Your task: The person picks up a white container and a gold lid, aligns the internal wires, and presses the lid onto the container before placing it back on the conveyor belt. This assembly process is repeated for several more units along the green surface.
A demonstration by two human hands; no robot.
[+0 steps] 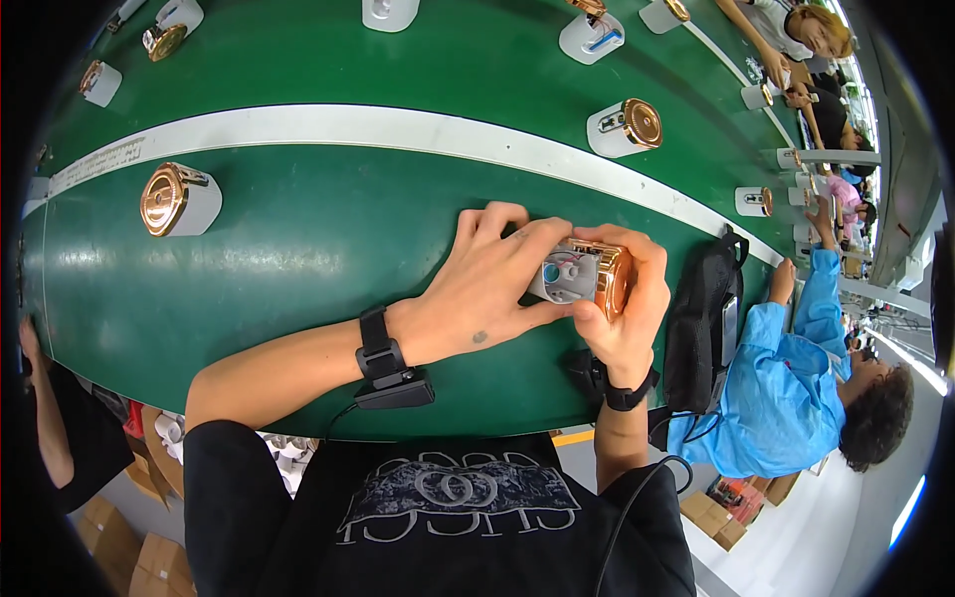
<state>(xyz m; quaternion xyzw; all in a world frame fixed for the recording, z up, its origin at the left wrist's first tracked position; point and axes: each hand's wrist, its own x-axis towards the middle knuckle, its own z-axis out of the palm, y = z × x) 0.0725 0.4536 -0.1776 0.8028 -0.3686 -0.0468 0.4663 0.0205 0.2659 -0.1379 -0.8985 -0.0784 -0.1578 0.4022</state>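
Between my two hands, over the green bench, is a small white cylindrical housing [567,283] with a shiny copper-coloured cap [618,282]. It lies on its side, cap to the right. Its open side shows a hollow interior with thin wires. My left hand [477,279] grips the white end, thumb below and fingers above. My right hand [637,298] wraps round the capped end, with its thumb along the lower edge. My fingers hide part of the housing. To the left, a similar copper-capped white housing [195,207] sits on the bench.
A white rail [318,125] curves across the green bench [298,259]. Beyond it stand several similar housings, one being a copper-capped housing [619,128]. A black bag [699,318] lies right of my hands. A person in blue [766,388] works at the right.
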